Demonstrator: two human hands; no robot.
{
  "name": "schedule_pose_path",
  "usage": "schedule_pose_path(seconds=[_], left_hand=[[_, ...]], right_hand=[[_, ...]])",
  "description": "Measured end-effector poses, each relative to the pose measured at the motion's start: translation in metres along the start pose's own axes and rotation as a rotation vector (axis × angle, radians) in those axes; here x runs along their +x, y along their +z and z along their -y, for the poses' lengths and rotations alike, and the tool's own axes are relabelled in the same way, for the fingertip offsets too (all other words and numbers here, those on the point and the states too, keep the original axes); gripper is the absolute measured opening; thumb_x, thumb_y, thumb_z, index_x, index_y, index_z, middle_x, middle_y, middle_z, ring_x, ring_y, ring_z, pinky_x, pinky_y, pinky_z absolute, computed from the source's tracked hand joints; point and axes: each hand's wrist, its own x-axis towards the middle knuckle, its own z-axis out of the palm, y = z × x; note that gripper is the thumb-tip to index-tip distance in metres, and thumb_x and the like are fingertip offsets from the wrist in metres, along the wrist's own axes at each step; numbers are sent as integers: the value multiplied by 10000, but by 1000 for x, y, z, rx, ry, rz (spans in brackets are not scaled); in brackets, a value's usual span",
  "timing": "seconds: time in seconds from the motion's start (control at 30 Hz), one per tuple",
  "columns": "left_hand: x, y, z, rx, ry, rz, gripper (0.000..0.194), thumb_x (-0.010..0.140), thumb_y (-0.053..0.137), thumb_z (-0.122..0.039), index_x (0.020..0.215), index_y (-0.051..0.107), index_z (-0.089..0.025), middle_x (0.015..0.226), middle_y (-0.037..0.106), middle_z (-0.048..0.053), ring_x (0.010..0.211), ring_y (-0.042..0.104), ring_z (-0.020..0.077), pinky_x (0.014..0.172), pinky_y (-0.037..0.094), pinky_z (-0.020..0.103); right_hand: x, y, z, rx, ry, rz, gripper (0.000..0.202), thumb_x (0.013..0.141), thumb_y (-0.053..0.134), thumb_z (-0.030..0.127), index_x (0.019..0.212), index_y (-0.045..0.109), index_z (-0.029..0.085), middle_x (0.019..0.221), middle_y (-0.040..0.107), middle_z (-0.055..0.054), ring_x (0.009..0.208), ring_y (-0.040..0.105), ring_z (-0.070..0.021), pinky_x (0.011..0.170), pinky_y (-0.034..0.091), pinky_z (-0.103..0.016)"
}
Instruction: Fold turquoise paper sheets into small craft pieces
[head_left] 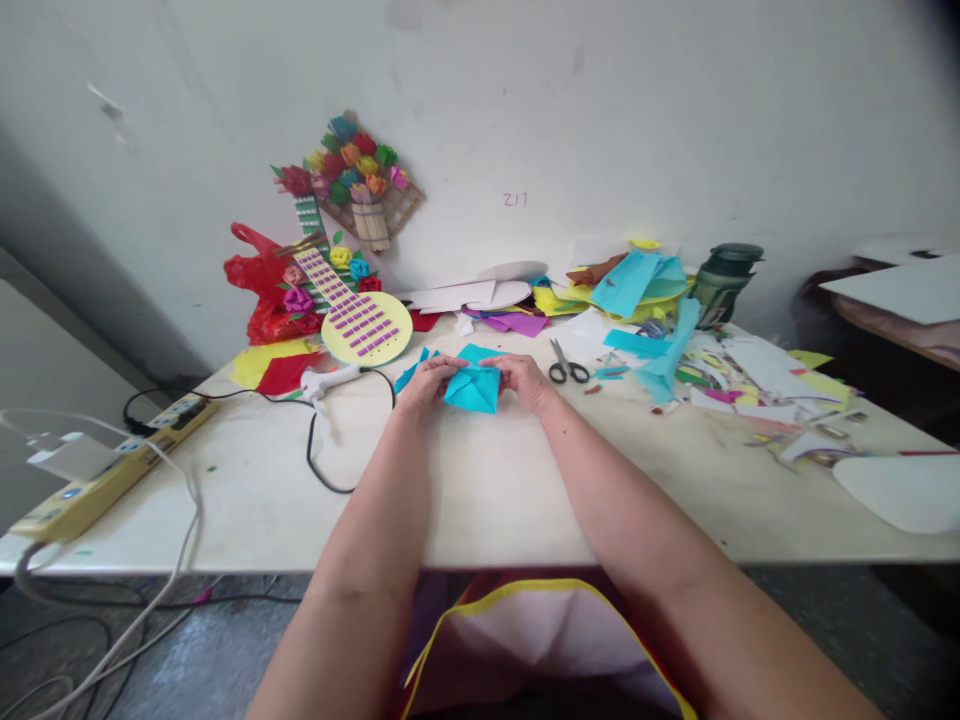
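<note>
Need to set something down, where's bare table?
The table between your forearms, this side of the blue paper; also just right of your right forearm, before the scraps. Crowded: the back, with papers and guitar, and the left, with cords.

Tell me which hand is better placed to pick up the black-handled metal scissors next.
Probably the right hand: the scissors lie just beside it; the left hand is farther, across the folded blue paper both hold.
</note>
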Motion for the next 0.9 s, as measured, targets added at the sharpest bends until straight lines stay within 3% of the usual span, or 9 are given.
schedule_pose_path(seconds=[0.1, 0.27, 0.5, 0.73, 0.9], left_hand=[[0, 1, 0, -9, -9, 11, 153, 579, 683, -195, 721, 704, -143, 543, 584, 23, 465, 501, 117, 444, 368, 241], [1, 0, 1, -13, -12, 21, 168, 575, 679, -204, 728, 699, -136, 479, 527, -5, 404, 424, 85, 405, 285, 216], [0, 3, -2, -7, -5, 44, 184, 596, 690, -245, 739, 687, -129, 496, 524, -16, 408, 431, 76, 397, 290, 207], [0, 2, 4, 40, 49, 75, 418, 542, 812, -297, 905, 667, -150, 518, 530, -43, 446, 492, 86, 442, 363, 212], [3, -2, 8, 60, 86, 128, 468, 547, 816, -333, 946, 644, -158, 458, 440, -88, 357, 379, 49, 386, 284, 193]], right_hand=[[-1, 2, 0, -26, -16, -16, 251, 649, 625, 329, 764, 719, 126, 458, 519, 30, 419, 456, -103, 407, 369, -233], [1, 5, 0, -81, -27, -57, 219, 585, 693, 272, 753, 718, 135, 501, 545, 36, 457, 443, -85, 432, 357, -214], [4, 3, -4, -126, -34, -77, 253, 573, 696, 247, 794, 723, 126, 487, 532, 44, 460, 429, -78, 455, 364, -218], [0, 6, -1, -152, -56, -58, 302, 598, 682, 221, 883, 726, 130, 512, 557, 34, 457, 425, -80, 453, 380, -219], [0, 7, 0, -174, -40, -44, 357, 612, 683, 224, 952, 708, 116, 512, 542, 39, 459, 443, -93, 456, 398, -236]])
